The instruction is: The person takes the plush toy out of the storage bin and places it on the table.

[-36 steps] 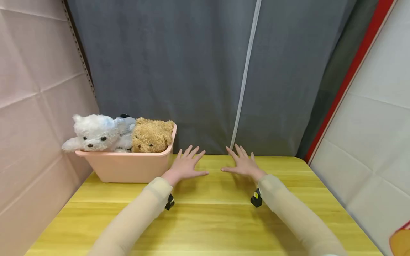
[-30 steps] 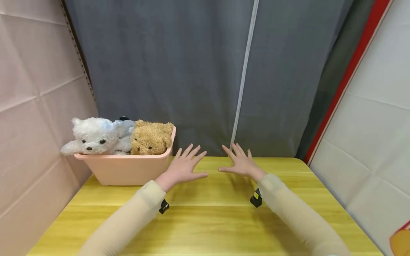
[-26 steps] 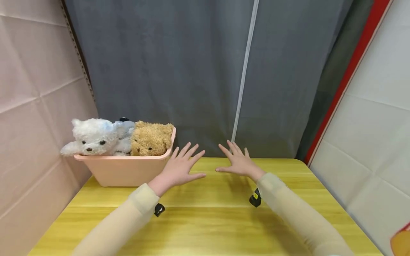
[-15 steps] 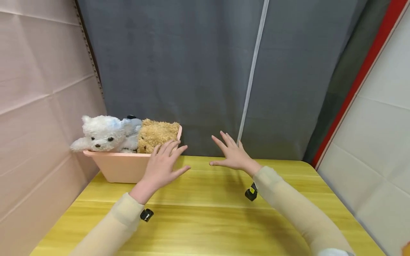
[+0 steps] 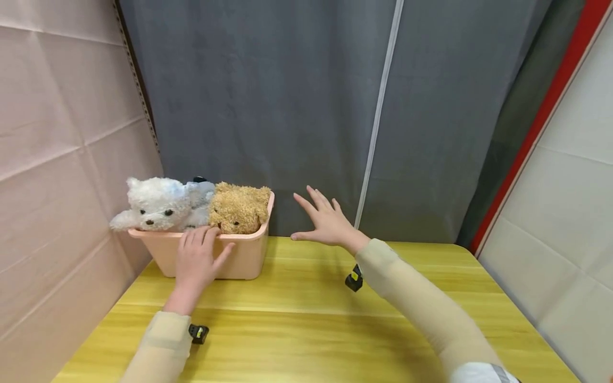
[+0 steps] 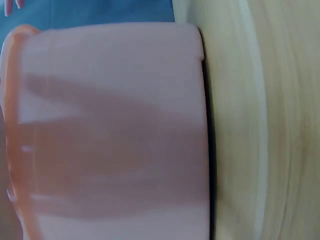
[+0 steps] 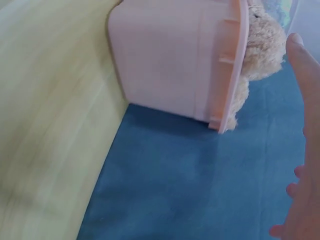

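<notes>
One pink bin [image 5: 239, 260] stands at the bench's [image 5: 311, 319] far left corner, holding what look like three plush toys: a white bear [image 5: 153, 205], a grey one [image 5: 200, 189] mostly hidden between, and a brown bear [image 5: 239, 208]. The left hand [image 5: 196, 261] lies with straight fingers against the bin's near wall, fingertips at the rim. The right hand [image 5: 325, 223] hovers spread, just right of the bin.

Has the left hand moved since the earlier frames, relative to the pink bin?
Yes. The left hand has swung leftward across the table; it now lies in front of the pink bin, fingertips at its rim, instead of to its right.
</notes>
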The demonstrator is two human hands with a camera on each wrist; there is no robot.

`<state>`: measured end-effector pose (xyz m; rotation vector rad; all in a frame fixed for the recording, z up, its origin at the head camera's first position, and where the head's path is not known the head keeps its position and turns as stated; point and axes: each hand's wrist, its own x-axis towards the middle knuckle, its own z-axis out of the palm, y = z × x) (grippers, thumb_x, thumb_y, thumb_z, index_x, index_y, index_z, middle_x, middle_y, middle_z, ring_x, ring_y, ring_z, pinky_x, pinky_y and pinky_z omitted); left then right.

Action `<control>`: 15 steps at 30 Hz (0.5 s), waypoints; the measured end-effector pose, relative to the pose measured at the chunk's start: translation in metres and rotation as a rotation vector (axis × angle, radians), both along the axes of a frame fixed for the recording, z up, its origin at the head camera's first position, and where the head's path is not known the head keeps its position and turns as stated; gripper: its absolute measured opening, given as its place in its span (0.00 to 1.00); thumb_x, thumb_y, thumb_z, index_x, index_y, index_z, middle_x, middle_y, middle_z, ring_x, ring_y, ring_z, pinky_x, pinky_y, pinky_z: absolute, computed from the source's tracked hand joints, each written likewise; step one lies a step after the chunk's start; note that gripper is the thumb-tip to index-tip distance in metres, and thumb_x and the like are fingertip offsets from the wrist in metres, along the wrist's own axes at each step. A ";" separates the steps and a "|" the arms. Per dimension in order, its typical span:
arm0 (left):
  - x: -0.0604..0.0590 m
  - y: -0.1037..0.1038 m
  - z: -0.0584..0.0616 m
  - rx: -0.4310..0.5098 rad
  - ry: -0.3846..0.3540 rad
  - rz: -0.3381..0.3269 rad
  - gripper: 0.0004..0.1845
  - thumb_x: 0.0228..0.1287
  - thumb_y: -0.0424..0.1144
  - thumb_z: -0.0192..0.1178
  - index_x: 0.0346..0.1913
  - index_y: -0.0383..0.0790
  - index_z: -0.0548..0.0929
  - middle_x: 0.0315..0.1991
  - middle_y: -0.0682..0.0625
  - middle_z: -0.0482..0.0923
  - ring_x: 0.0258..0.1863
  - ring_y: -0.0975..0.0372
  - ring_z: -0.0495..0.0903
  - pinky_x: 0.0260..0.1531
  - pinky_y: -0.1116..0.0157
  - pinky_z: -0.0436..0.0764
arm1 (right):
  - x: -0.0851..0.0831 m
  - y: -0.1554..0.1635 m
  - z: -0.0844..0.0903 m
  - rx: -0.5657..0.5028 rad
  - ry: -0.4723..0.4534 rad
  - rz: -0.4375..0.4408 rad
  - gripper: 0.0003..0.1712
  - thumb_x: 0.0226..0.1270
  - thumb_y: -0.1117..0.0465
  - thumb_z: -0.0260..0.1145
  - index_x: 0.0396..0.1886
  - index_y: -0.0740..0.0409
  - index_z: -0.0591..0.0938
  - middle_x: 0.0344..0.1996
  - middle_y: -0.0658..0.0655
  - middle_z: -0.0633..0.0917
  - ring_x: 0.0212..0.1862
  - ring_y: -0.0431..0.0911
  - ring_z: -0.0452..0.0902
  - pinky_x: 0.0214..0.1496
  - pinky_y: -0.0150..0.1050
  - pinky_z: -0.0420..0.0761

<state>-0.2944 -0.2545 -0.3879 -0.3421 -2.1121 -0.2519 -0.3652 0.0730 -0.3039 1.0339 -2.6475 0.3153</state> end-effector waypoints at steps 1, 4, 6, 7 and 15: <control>-0.001 -0.002 -0.002 0.012 -0.015 0.006 0.29 0.62 0.60 0.55 0.48 0.35 0.77 0.46 0.37 0.77 0.49 0.43 0.73 0.61 0.43 0.60 | 0.000 -0.005 0.002 -0.002 0.005 0.007 0.60 0.53 0.23 0.59 0.78 0.34 0.41 0.77 0.52 0.35 0.77 0.51 0.33 0.68 0.67 0.43; -0.002 -0.005 -0.006 0.046 -0.058 0.008 0.26 0.63 0.56 0.57 0.49 0.35 0.78 0.46 0.37 0.77 0.50 0.43 0.72 0.62 0.42 0.55 | -0.002 -0.018 0.007 -0.010 0.014 0.030 0.60 0.52 0.22 0.58 0.78 0.33 0.40 0.77 0.51 0.35 0.77 0.50 0.32 0.69 0.65 0.43; -0.003 -0.005 -0.006 0.066 -0.088 0.006 0.24 0.64 0.55 0.58 0.49 0.36 0.78 0.46 0.38 0.77 0.50 0.43 0.70 0.63 0.42 0.52 | -0.003 -0.028 0.010 -0.024 0.021 0.053 0.60 0.52 0.23 0.59 0.78 0.34 0.42 0.77 0.51 0.36 0.76 0.49 0.33 0.69 0.65 0.44; -0.003 -0.005 -0.007 0.079 -0.103 0.003 0.23 0.65 0.54 0.58 0.48 0.37 0.77 0.46 0.39 0.76 0.50 0.43 0.69 0.63 0.42 0.51 | -0.004 -0.032 0.011 -0.029 0.028 0.066 0.59 0.52 0.23 0.59 0.78 0.34 0.43 0.77 0.51 0.36 0.76 0.49 0.33 0.69 0.65 0.45; -0.007 -0.003 -0.008 0.133 -0.160 -0.006 0.21 0.68 0.55 0.55 0.47 0.37 0.75 0.44 0.40 0.72 0.50 0.44 0.65 0.64 0.43 0.45 | -0.004 -0.072 0.017 -0.037 0.010 0.206 0.55 0.58 0.30 0.62 0.78 0.36 0.47 0.77 0.52 0.40 0.76 0.52 0.38 0.69 0.60 0.53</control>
